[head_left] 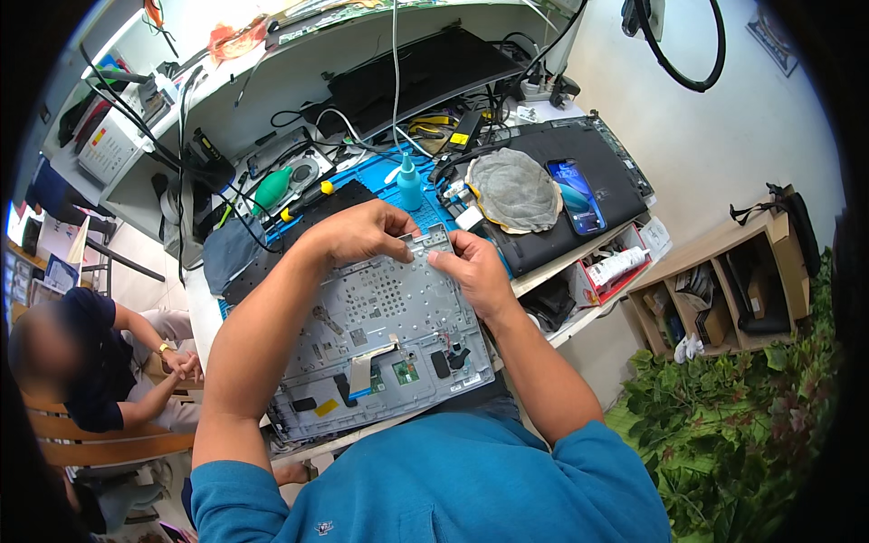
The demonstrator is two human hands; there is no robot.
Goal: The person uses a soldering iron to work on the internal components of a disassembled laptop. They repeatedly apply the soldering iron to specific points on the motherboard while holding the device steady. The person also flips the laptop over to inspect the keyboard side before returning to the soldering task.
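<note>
A silver laptop casing (376, 312) with small green boards, ribbon cables and many holes lies tilted in front of me on the bench. Its upper right corner is gripped by my right hand (466, 276), thumb on the face near a small metal bracket. My left hand (371, 235) is closed at the top edge beside it, thumb and curled fingers on the casing; its fingertips are partly hidden. A light blue bottle (409, 190) stands just beyond my hands on a blue mat (371, 172).
A black closed laptop (597, 154) carries a phone (579, 199) and grey cloth pad (511, 190). A green blower (272, 190), tools and cables crowd the back. A seated person (100, 362) is at left. A wooden cubby (715, 281) and leafy greenery (724, 434) are at right.
</note>
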